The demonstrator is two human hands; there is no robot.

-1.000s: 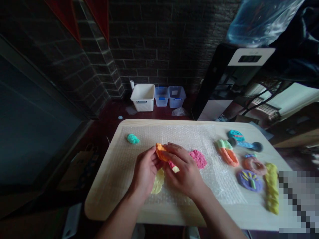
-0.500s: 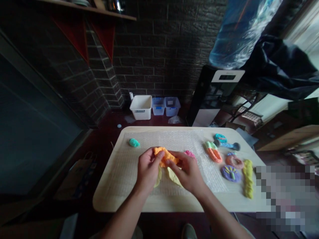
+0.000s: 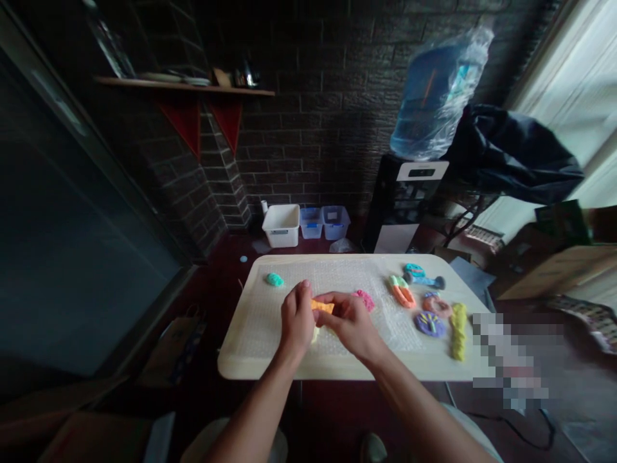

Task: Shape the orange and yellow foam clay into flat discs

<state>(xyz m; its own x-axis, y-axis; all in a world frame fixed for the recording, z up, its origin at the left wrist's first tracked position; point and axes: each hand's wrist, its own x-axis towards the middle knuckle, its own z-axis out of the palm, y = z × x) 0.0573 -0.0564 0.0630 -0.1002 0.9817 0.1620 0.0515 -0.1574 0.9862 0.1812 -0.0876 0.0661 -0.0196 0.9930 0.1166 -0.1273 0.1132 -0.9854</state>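
Both of my hands are over the middle of the table, gripping an orange soft, bumpy-surfaced piece (image 3: 322,307) whose exact kind I cannot make out. My left hand (image 3: 297,318) is closed on its left end, thumb pointing up. My right hand (image 3: 351,319) pinches the other end between thumb and fingers. Much of the orange piece is hidden by the hands. Just beneath them a bit of something pale yellow (image 3: 315,334) shows. Close behind my right hand lies a pink bumpy piece (image 3: 365,300). A teal lump (image 3: 274,279) rests farther off to the left.
Bubble wrap (image 3: 260,315) covers much of the pale table (image 3: 241,368). On the right lie a green-and-orange piece (image 3: 402,292), a dumbbell shape (image 3: 427,280), a purple disc (image 3: 430,324) and a yellow strip (image 3: 459,331). Behind stand bins (image 3: 282,226) and a water dispenser (image 3: 400,206).
My view has tilted up, so the table appears smaller. My left hand has turned its thumb upward, and less of the orange piece shows between the hands.
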